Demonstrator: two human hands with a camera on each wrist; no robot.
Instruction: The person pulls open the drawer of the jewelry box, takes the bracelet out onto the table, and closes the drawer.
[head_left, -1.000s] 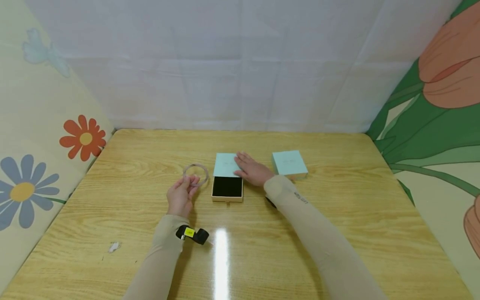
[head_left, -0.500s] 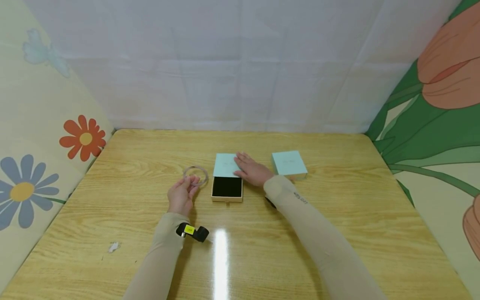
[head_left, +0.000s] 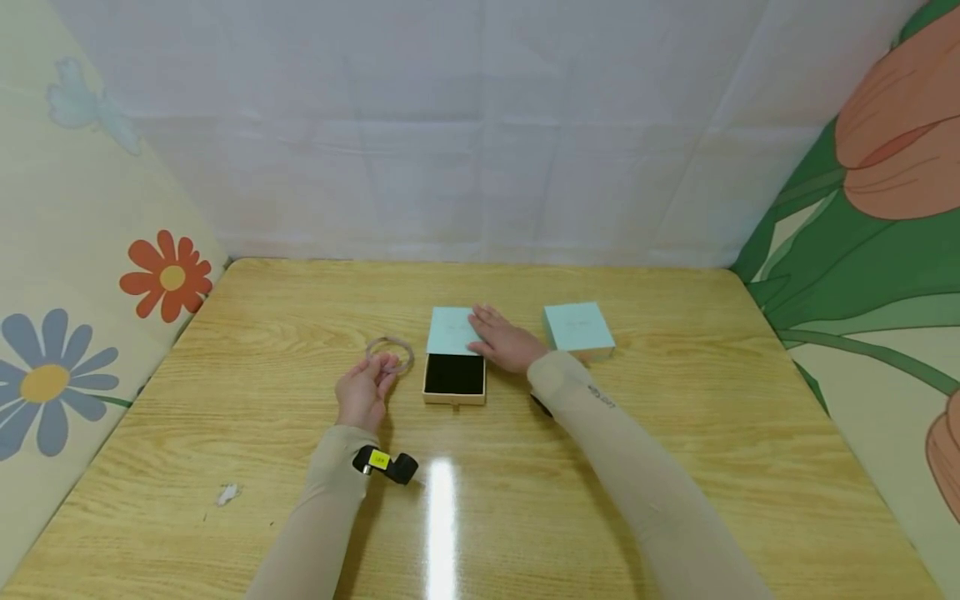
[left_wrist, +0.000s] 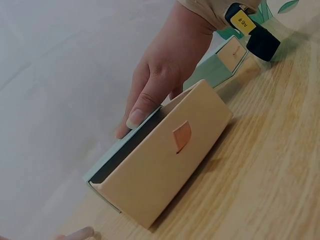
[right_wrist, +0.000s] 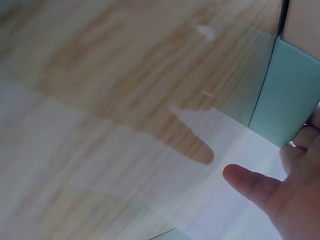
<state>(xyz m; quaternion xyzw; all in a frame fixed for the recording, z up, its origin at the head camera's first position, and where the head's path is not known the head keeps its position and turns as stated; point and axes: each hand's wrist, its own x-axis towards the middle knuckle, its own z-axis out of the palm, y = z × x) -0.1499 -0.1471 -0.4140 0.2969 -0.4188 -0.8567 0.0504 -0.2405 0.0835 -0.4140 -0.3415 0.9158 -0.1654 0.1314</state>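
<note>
My left hand (head_left: 362, 393) pinches a thin, pale purplish bangle (head_left: 410, 354) at its near side, left of a small box. That box has a mint-green sleeve (head_left: 450, 331) and a cream drawer (left_wrist: 165, 155) pulled partway out toward me, with a black lining (head_left: 454, 374) inside. An orange pull tab (left_wrist: 183, 137) shows on the drawer's front in the left wrist view. With fingers extended, my right hand (head_left: 510, 346) rests on the right part of the sleeve's top. The right wrist view catches its thumb held out, beside the box's green side (right_wrist: 290, 90).
A second mint-green box (head_left: 579, 327) stands on the wooden table (head_left: 675, 417), just right of my right hand. A small whitish patch (head_left: 228, 494) marks the tabletop at the left front. White cloth (head_left: 480, 125) hangs behind, with flower-printed panels on both sides.
The bangle has tipped from a more upright angle to a flatter one in my left hand. My right hand and both boxes stay in place.
</note>
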